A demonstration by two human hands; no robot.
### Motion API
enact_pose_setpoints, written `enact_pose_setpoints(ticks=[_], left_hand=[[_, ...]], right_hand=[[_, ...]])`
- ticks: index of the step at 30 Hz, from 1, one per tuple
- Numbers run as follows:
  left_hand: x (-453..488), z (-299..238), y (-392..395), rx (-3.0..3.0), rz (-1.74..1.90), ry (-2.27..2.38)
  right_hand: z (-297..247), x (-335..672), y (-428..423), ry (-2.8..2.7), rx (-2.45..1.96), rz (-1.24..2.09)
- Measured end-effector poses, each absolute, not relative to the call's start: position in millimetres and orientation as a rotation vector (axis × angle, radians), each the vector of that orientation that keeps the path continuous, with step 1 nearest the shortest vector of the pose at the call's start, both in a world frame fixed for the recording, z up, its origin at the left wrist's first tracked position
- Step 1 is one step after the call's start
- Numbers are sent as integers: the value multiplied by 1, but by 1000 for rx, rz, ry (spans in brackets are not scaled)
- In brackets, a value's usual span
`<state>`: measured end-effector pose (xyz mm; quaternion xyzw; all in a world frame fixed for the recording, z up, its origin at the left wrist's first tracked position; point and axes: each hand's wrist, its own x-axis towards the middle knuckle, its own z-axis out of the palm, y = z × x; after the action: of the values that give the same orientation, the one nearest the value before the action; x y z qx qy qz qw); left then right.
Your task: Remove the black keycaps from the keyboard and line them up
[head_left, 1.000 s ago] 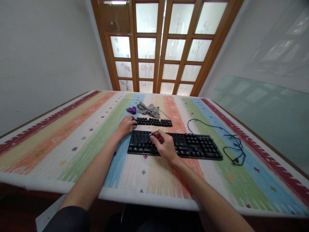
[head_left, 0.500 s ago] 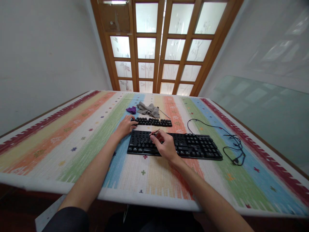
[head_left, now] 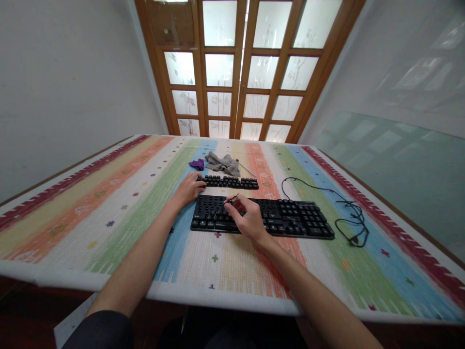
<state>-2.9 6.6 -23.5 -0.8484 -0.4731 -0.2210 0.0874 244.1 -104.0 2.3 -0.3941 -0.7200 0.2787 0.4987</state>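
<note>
A black keyboard (head_left: 290,218) lies across the cloth in front of me, with many keycaps off its left part and bare switch posts showing there. Behind it, loose black keycaps (head_left: 232,182) are laid out in rows. My left hand (head_left: 189,188) is at the left end of these rows, its thumb and fingers curled round a black keycap there. My right hand (head_left: 247,215) is above the middle of the keyboard. Its thumb and forefinger pinch a small thin thing (head_left: 234,198) whose kind I cannot make out.
A grey cloth (head_left: 222,164) and a purple cloth (head_left: 197,165) lie behind the keycaps, beside a thin rod (head_left: 246,168). The keyboard's black cable (head_left: 358,218) is bundled at the right. A striped tablecloth (head_left: 138,232) covers the table; wooden glazed doors (head_left: 238,92) stand beyond.
The view has shifted very slightly. Both hands keep nearly the same place and grip, and the keyboard and keycaps look unmoved.
</note>
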Motion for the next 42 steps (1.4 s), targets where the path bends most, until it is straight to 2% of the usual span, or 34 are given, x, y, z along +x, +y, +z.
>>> enact_pose_setpoints(ticks=[20,28,42], left_hand=[[-7,-22,2,-2513,-655,-1426],[-9,-15,-9,-2444,-679,-1520],[-7,-18,-11,-2335,-698,-1645]], right_hand=[[-3,244,-100,-1762,-955,643],[-6,240,-91,-1736,-986,733],[8,231,-82,-1823,-995,726]])
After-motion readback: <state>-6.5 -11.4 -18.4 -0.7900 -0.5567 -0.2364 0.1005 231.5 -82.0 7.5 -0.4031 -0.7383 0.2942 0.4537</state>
